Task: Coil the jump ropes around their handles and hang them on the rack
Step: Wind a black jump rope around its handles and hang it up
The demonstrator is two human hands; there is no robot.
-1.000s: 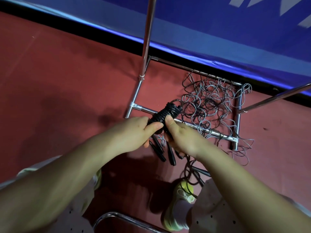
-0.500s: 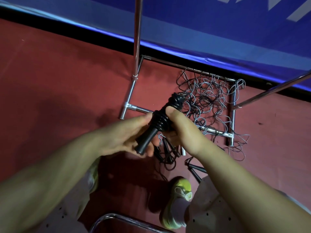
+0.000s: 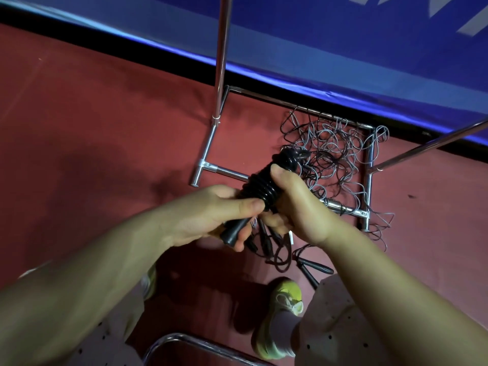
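A: What have the hands got?

B: Both are on one jump rope (image 3: 266, 186), black cord wound in tight turns round its handles. The left hand (image 3: 211, 215) grips the lower, bare end of the handles, thumb laid across the last turns, fingers curled underneath. The right hand (image 3: 295, 204) is wrapped round the coiled middle, thumb pressing on top of the turns

A: And how does the bundle sit?

B: Tilted, lower end toward the person, upper end pointing away over the rack (image 3: 221, 170), held in the air above the floor (image 3: 105, 128)

A: Anything under it?

B: More black handles (image 3: 264, 241) lie on the red floor just below the hands, and another pair (image 3: 314, 268) beside the right forearm. Past the hands, a tangle of thin grey and dark cords (image 3: 338, 154) is heaped inside the rack's chrome base frame, some loops spilling over its right corner

A: Farther out?

B: A chrome upright rises from the base on the left, a second bar (image 3: 422, 149) slants in from the right, and a blue padded wall (image 3: 343, 48) runs behind. A yellow-green shoe (image 3: 285, 313) stands near the bottom edge, and a curved chrome tube (image 3: 184, 342) shows below it
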